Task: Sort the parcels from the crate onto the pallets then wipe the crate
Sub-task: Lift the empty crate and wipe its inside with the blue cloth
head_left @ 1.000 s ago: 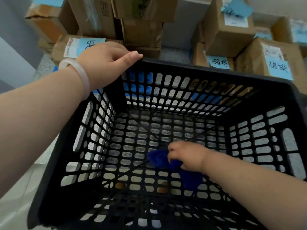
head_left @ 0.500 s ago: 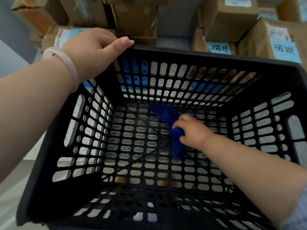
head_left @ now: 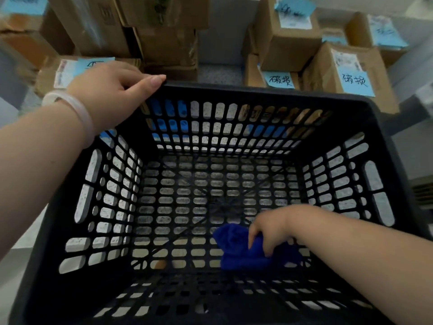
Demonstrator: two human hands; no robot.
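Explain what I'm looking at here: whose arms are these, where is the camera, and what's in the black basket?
There is no machine here: a person wears one wide-angle camera on the head, looking forward and down at their work. The left hand, with a pale bracelet on its wrist, grips the far left corner of the rim of a black slotted crate. The right hand reaches inside and holds a bunched blue cloth against the crate's floor, so this looks like the wiping step. No parcels are in the crate. Behind it stand cardboard boxes, some with blue handwritten labels.
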